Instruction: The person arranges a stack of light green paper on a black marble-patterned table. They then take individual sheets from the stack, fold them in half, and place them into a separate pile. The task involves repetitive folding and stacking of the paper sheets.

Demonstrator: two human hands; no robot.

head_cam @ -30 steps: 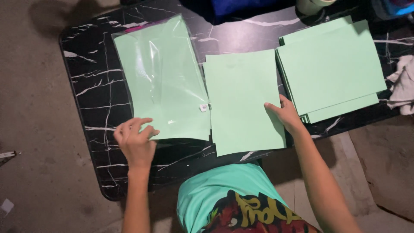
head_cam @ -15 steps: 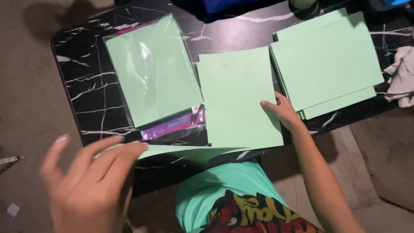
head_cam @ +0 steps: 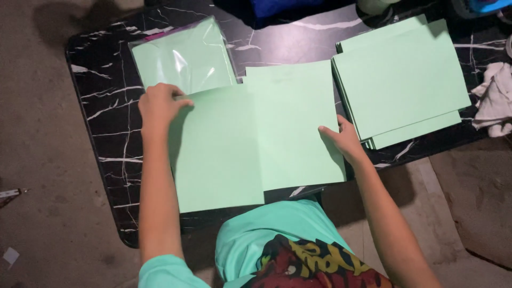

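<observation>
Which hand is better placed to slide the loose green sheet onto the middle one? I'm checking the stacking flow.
Left. The left hand already grips the loose green sheet at its top corner, while the right hand is pinning the middle sheet's right edge.

We see a black table (head_cam: 106, 144) veined with white marble lines. On it lie pale mint-green sheets: one (head_cam: 216, 154) at left, one (head_cam: 293, 122) in the middle, and a stack (head_cam: 400, 80) of the same green. A clear glossy sleeve (head_cam: 184, 56) shows green inside. The shirt (head_cam: 277, 234) is turquoise with a red-and-yellow print; a white cloth (head_cam: 493, 98) lies right.
</observation>
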